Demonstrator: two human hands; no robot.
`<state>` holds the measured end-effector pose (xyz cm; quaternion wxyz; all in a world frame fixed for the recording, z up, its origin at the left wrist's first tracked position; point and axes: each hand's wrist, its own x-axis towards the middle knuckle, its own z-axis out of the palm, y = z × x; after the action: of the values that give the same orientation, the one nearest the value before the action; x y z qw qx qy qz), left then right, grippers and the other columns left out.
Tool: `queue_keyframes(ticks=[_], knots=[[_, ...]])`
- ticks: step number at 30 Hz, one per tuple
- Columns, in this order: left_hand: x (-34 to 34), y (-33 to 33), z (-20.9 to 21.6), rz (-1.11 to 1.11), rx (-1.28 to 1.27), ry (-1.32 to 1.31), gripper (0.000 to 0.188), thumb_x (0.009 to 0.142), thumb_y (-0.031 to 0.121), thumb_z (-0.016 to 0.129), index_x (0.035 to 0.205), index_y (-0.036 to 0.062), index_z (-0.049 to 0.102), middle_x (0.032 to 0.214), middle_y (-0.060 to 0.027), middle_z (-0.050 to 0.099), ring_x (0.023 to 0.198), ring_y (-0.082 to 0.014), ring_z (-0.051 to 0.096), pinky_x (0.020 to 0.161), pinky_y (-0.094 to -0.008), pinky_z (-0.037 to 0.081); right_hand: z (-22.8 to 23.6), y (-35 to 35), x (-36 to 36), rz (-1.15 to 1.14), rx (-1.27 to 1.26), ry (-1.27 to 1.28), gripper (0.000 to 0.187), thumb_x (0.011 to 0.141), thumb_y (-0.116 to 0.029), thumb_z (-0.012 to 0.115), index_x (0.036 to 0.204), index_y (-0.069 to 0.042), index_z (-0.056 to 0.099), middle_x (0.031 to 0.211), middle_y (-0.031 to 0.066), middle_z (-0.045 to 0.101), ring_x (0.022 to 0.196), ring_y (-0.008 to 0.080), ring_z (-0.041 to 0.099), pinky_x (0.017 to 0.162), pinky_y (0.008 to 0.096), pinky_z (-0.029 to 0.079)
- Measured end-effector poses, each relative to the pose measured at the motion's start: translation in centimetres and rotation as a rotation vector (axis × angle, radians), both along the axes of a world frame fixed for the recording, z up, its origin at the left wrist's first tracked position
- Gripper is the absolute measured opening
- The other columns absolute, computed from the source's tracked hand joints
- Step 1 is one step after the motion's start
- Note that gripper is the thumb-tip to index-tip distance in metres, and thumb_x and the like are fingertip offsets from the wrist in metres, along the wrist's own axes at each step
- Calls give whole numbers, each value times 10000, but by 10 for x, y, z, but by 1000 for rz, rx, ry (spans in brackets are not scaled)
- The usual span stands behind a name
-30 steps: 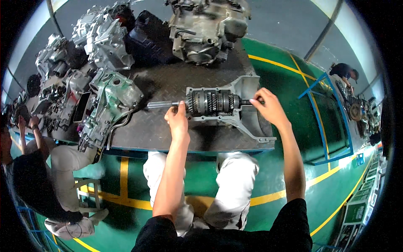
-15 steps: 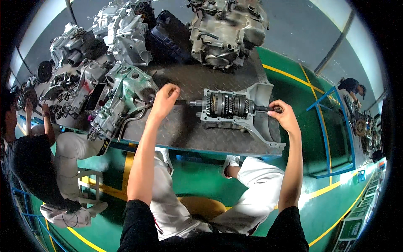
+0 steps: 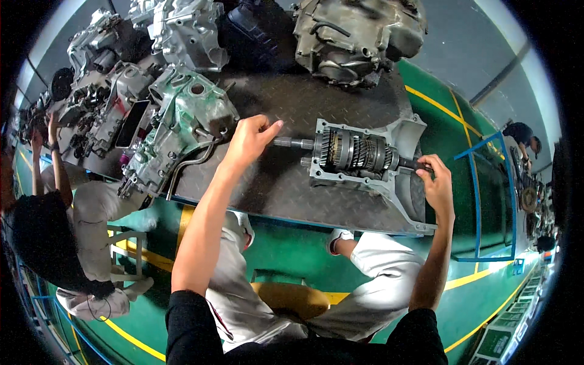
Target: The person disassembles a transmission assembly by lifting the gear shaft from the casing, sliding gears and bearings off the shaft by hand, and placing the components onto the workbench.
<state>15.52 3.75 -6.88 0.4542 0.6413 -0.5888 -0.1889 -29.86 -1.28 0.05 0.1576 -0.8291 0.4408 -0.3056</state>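
Gear shaft assembly [image 3: 359, 153] lies in its open housing half [image 3: 401, 182] on the dark checker-plate table [image 3: 274, 188]. Right hand [image 3: 435, 182] is clamped on the shaft's right end; left hand [image 3: 249, 140], fingers loosely curled (holding nothing), sits just beside the protruding left shaft tip, near a green-grey casing [image 3: 176, 128].

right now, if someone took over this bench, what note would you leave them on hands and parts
Left hand: loosely closed, beside the bare left end of the steel shaft; I cannot tell if it touches, and it holds nothing.
Right hand: fingers wrapped on the dark right end of the same shaft.
The grey metal gear stack lies on its side in the pale open aluminium housing half, on the dark chequered steel bench.
A green-tinged gearbox casing sits left of the left hand.
Done: housing open, gears exposed.
Left: gear stack not yet lifted out.
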Motion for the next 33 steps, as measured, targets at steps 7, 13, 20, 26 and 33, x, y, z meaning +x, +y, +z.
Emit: queue_keyframes(ticks=[7,13,20,26,33], knots=[[6,6,4,-72,-26,-300,527,954,436,670,811,-70,643,719,-218,599,669,-369,628,642,-481,478,6,-5,-2,21,65,101,247,888,23,677,1129,24,621,1049,171,670,925,318,658,848,362,512],[5,12,19,-304,-74,-708,526,960,543,602,1052,36,706,808,-181,688,802,-434,669,747,-515,534,19,-2,4,53,54,318,273,930,-73,643,1190,9,641,1093,217,685,1009,410,646,904,417,501],[7,17,2,-254,-103,-852,325,811,244,773,978,81,548,846,-136,665,833,-361,671,734,-464,534,15,2,12,29,-120,281,269,825,-33,733,1087,5,689,1011,192,708,919,384,664,803,423,515],[-5,18,-9,-91,-228,-871,320,774,193,781,961,81,546,918,-97,654,933,-308,663,809,-423,529,10,4,11,-47,-113,195,282,787,-2,779,1047,11,670,984,186,694,898,381,662,778,416,512],[-13,12,17,-66,83,-815,210,766,228,777,859,61,689,778,-166,702,798,-387,698,731,-472,559,22,-3,5,58,120,255,245,930,-74,661,1162,6,665,1050,212,695,977,404,660,844,433,508]])
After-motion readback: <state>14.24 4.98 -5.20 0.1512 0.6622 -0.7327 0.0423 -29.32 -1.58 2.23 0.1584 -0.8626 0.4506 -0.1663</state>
